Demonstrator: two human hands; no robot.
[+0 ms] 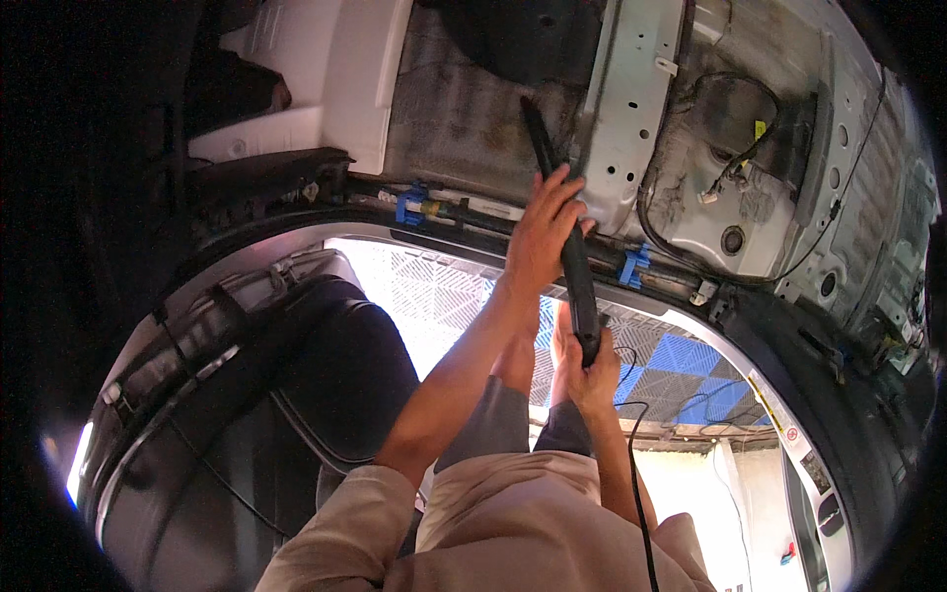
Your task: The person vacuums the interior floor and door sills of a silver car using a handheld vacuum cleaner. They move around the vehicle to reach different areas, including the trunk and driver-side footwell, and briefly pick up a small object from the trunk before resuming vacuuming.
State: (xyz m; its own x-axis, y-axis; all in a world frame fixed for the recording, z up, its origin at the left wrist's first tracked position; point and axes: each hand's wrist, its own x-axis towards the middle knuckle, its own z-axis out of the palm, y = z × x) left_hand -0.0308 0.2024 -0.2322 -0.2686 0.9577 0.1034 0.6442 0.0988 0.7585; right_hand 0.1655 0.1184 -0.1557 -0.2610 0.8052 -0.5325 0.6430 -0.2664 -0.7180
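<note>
A long, narrow black plastic piece [580, 286], like a strip of car trim, slants over the door sill of a stripped car. Its thin far end points into the bare floor area, and its thicker near end is by my body. My left hand [545, 232] lies across its middle, the fingers closed over it. Lower down, my right hand [596, 375] grips the near end, its fingers partly hidden. Beneath the piece runs the door sill [473, 247], with a wiring harness [493, 212] held by a blue clip [411, 203] and another blue clip [634, 265].
A metal crossmember [631, 109] with holes rises beyond my hands. Loose wiring with connectors [725, 183] lies on the floor pan to its right. The dark door [335, 375] stands at the left. A thin black cable [641, 493] hangs near my right arm. Outside is tiled floor [681, 370].
</note>
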